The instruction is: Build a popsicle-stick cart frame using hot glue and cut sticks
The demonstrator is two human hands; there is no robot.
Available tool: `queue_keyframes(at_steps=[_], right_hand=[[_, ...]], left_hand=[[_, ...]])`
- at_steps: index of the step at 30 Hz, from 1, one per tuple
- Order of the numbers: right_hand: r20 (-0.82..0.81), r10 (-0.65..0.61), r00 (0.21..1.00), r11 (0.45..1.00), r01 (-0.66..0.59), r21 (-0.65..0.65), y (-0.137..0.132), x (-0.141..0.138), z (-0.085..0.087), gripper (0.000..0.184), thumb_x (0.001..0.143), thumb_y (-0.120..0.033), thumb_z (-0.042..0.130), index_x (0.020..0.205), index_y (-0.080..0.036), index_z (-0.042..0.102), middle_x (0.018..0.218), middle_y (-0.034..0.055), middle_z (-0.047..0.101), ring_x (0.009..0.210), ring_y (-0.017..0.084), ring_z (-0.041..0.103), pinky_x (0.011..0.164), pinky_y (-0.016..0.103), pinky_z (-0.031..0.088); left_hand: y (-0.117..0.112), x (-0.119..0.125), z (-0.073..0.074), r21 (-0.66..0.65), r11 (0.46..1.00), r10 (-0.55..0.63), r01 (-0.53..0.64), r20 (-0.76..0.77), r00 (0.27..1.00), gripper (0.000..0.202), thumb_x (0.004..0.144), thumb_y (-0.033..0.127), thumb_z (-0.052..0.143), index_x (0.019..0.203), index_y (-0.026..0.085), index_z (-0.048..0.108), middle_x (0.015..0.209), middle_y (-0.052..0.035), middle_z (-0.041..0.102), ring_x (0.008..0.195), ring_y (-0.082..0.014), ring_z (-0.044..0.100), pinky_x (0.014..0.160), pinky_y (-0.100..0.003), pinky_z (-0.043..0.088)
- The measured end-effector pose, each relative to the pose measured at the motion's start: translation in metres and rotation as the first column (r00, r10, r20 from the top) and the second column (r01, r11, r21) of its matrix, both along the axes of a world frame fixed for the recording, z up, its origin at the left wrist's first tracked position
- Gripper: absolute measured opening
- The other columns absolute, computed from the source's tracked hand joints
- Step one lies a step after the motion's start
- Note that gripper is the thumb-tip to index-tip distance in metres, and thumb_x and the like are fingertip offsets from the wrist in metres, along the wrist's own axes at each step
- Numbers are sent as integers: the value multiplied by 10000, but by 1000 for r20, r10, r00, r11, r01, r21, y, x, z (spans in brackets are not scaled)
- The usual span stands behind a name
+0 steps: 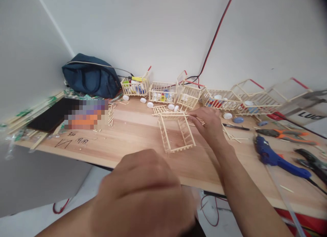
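My right hand (209, 123) reaches across the table, its thumb and fingers pinched at the far right corner of a small open frame (187, 136) of thin wooden sticks. The frame rests on the tabletop with slatted sides. Close to the camera and blurred, my left hand (143, 192) is raised in front of the table edge with its fingers curled in. Whatever it may hold is hidden. Behind the frame lies a small slatted stick panel (160, 110), and some loose sticks (233, 136) lie right of my right hand.
Several stick-built mini shopping carts (163, 92) line the wall. On the right lie a blue glue gun (270, 153), orange-handled pliers (286, 133) and a black-handled tool (313, 163). A blue bag (90, 75), a black tablet-like slab (52, 114) and bundled sticks (33, 109) occupy the left.
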State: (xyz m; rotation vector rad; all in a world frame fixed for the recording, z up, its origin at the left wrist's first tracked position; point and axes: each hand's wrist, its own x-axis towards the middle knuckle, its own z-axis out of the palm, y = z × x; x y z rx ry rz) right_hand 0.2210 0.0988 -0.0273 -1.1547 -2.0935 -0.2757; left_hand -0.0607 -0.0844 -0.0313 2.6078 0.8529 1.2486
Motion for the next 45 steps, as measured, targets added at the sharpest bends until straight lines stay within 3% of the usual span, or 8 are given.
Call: queue_keyframes(at_steps=[3, 6, 11, 19, 27, 31, 36, 45], right_hand=[[8, -2, 1000, 1000, 2, 3, 0, 2, -1, 277, 960, -414, 482, 899, -228, 677, 885, 40, 705, 873, 227, 598, 837, 379, 312], [3, 2, 1000, 1000, -2, 2, -1, 2, 0, 252, 956, -402, 498, 899, -231, 674, 887, 36, 707, 883, 227, 601, 836, 377, 314], [-23, 25, 999, 1000, -25, 13, -3, 2, 1, 204, 951, -354, 523, 898, -229, 675, 890, 28, 713, 875, 220, 609, 831, 374, 317], [-3, 17, 1000, 999, -17, 28, -6, 5, 2, 164, 944, -316, 539, 901, -222, 667, 899, 29, 714, 882, 218, 611, 834, 371, 325], [14, 9, 1000, 1000, -9, 11, -9, -5, 3, 175, 952, -325, 524, 920, -237, 671, 882, 18, 706, 871, 221, 611, 803, 365, 321], [13, -11, 1000, 1000, 11, 6, -11, -7, 3, 174, 948, -321, 527, 908, -230, 670, 871, 20, 700, 861, 222, 612, 798, 367, 316], [8, -42, 999, 999, 42, 0, -12, -5, 3, 176, 944, -321, 524, 904, -225, 666, 862, 27, 694, 849, 220, 611, 804, 374, 304], [40, -25, 999, 999, 26, -21, -12, -9, 5, 175, 949, -324, 514, 924, -251, 672, 868, 26, 700, 851, 232, 605, 798, 389, 306]], left_hand=[[56, 27, 22, 76, 997, 30, -22, -105, 994, 210, 870, 196, 612, 1080, 193, 623, 1094, -82, 699, 901, -176, 659, 801, -314, 569], [83, 38, 10, 112, 992, 72, -48, -216, 974, 238, 926, 225, 532, 1150, 163, 582, 1219, -109, 653, 1033, -194, 643, 872, -336, 550], [96, 29, -20, -41, 999, 4, -13, -208, 978, 253, 959, 177, 446, 1184, 198, 559, 1207, -93, 625, 1113, -181, 587, 952, -327, 508], [112, 13, 6, -92, 992, -104, 85, -227, 968, 204, 930, 133, 479, 1076, 175, 616, 1127, -90, 641, 1009, -155, 614, 862, -249, 517], [112, 2, 10, -124, 982, -160, 143, -141, 977, 223, 895, 133, 533, 1090, 174, 634, 1161, -113, 651, 1054, -175, 626, 905, -278, 521], [118, 5, 16, -88, 996, 3, 2, 56, 998, 218, 880, 149, 574, 1084, 183, 645, 1110, -100, 673, 1038, -172, 630, 886, -286, 516], [152, 12, 23, -201, 940, 322, -274, 265, 909, 126, 868, 198, 614, 948, 197, 711, 903, -38, 708, 814, -135, 635, 711, -254, 491], [175, 20, 14, -307, 931, 284, -197, 269, 920, 101, 841, 217, 640, 871, 201, 735, 886, -30, 740, 822, -157, 661, 738, -284, 490]])
